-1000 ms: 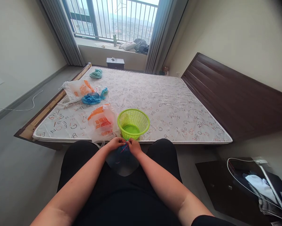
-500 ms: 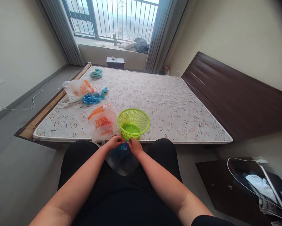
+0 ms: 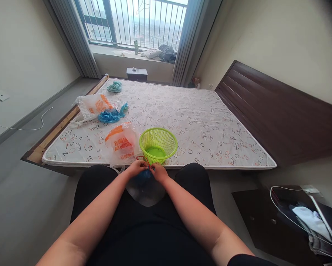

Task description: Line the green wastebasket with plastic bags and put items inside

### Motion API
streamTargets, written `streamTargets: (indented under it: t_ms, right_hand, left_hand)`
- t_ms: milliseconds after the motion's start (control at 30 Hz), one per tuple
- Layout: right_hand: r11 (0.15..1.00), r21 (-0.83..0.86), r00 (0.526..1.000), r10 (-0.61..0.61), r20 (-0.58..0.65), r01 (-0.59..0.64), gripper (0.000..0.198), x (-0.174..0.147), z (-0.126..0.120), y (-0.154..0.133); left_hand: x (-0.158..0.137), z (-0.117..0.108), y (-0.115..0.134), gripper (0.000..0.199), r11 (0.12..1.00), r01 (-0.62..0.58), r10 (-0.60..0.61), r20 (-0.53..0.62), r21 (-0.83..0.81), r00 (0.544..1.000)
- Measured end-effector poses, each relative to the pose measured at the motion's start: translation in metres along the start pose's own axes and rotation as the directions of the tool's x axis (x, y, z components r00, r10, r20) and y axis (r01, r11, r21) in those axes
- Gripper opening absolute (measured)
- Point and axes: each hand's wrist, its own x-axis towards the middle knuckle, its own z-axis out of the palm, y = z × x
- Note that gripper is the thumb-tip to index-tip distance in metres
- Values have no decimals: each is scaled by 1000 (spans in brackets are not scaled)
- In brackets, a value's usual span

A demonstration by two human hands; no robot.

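Plastic bag (image 3: 145,193) just below 2 hands (image 3: 137,168) (image 3: 159,173)

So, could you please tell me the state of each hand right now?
Left hand: closed, pinching the red string at the blue plastic.
Right hand: closed, pinching at the same spot, apparently on the red string too.

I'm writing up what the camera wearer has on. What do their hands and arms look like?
The left hand and right hand are bare, without gloves. The left forearm and right forearm are uncovered, with no watch or bracelet visible. Further up on the right, a black sleeve shows; no left sleeve is in view. I cannot make out any rings.
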Motion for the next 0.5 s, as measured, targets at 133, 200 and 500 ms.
streamTargets:
  t_ms: [133, 200, 500]
  right_hand:
    - [996, -68, 997, 57, 57, -53, 9, 0, 0, -3]
    - [995, -95, 999, 32, 29, -29, 8, -1, 0, -4]
    - [999, -28, 999, 21, 44, -20, 9, -1, 4, -1]
  left_hand:
    - [0, 3, -2, 31, 998, 26, -27, 12, 60, 1000]
    - [1, 4, -4, 31, 997, 34, -35, 19, 76, 999]
    - [4, 8, -18, 19, 966, 41, -44, 8, 257, 999]
